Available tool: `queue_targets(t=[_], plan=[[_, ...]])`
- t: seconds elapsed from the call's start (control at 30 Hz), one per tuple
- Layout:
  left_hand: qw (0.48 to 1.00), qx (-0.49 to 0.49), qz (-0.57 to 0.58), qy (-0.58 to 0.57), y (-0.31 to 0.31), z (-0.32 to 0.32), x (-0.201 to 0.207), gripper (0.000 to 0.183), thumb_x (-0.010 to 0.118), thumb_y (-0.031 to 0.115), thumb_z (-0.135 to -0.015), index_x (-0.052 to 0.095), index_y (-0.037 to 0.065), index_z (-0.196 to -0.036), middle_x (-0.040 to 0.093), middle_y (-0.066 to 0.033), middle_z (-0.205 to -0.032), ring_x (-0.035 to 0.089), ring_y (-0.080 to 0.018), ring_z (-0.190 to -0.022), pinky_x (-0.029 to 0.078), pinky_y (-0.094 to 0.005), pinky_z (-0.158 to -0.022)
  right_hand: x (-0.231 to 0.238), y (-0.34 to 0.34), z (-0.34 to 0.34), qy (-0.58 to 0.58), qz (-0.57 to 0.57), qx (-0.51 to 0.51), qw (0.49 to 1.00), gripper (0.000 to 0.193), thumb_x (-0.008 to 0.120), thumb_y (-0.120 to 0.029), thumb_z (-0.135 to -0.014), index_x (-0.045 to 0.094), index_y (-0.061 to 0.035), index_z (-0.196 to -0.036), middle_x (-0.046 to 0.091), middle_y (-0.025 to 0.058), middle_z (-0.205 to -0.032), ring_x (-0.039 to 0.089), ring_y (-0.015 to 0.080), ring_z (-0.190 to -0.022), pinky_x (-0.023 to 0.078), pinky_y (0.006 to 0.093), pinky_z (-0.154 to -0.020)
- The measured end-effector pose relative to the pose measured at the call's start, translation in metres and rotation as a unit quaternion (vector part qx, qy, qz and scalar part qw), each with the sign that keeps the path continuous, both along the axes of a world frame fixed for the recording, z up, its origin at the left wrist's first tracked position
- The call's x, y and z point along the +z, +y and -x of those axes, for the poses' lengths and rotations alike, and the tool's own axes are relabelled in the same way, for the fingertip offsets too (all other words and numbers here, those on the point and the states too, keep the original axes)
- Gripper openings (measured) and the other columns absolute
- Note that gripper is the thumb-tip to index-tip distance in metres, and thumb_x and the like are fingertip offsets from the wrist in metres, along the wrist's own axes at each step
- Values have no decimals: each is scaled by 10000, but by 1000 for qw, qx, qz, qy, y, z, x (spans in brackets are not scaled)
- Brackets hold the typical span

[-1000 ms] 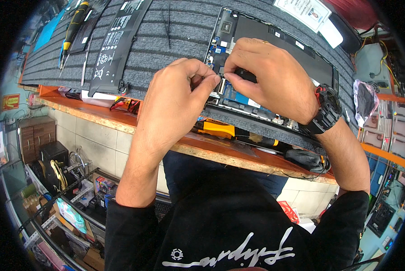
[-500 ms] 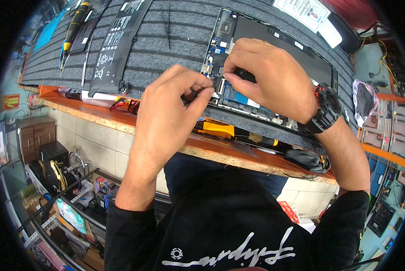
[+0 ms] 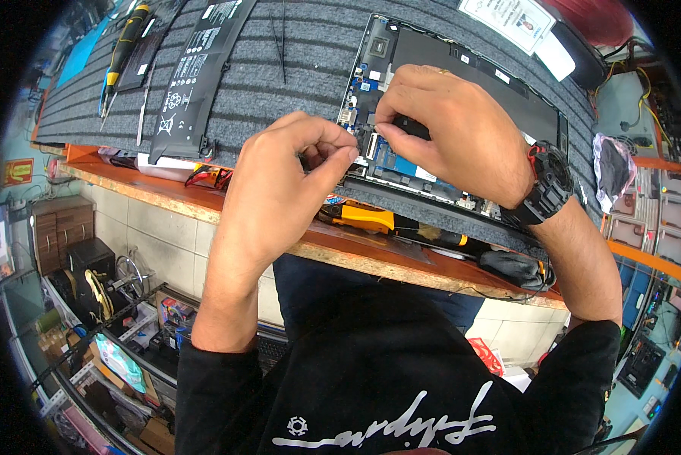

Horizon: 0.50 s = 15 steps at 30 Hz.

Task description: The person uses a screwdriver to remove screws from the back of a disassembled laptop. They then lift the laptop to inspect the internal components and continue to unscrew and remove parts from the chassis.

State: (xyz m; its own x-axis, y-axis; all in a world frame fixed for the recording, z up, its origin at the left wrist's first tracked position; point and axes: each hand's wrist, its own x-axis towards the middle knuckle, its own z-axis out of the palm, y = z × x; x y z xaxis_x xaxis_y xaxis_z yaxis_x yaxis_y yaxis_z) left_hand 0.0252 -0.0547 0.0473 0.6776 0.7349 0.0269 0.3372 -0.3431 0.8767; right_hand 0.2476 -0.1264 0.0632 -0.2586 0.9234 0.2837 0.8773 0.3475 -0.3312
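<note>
An opened laptop point(image 3: 473, 74) lies on the grey ribbed mat, its inner parts bare and a blue circuit board point(image 3: 386, 159) showing along the near side. My left hand point(image 3: 276, 178) is at the laptop's left near corner, thumb and forefinger pressed together beside a small connector; whatever they pinch is too small to make out. Over the board, my right hand point(image 3: 462, 129) has its thumb and fingertips closed together. A dark shape shows under its curled fingers, but I cannot tell whether it is held. A black watch sits on my right wrist.
A black laptop battery point(image 3: 192, 83), a yellow-and-black screwdriver point(image 3: 125, 45) and thin tweezers point(image 3: 144, 106) lie to the left on the mat point(image 3: 253, 98). Below the mat, a yellow-and-black tool point(image 3: 363, 218) rests on the bench ledge point(image 3: 340, 254). A card point(image 3: 511, 23) lies at the far right.
My left hand has tilted slightly, and less of the dark gap inside its curled fingers shows. My right hand and the laptop have stayed almost still.
</note>
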Motion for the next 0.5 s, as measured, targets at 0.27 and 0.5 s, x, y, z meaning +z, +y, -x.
queue_targets(t=[0.27,0.5], plan=[[1000,3,9,-8,4,-5,1,145,771,44,-909,751,-18,-1038,633,-1,-880,515,-56,-735,428,-230,-655,0,0,0,-1,5,-1,1000,97,726,-131,-888,677,-51,-912,644,99,-909,657,312,-891,540,420,-756],[997,-2,-76,0,6,-13,1,140,778,67,-899,743,-29,-995,649,-26,-836,535,-77,-741,451,-259,-668,0,0,0,-4,6,-7,1000,99,728,-133,-888,676,-53,-912,642,99,-911,659,311,-897,543,419,-761]])
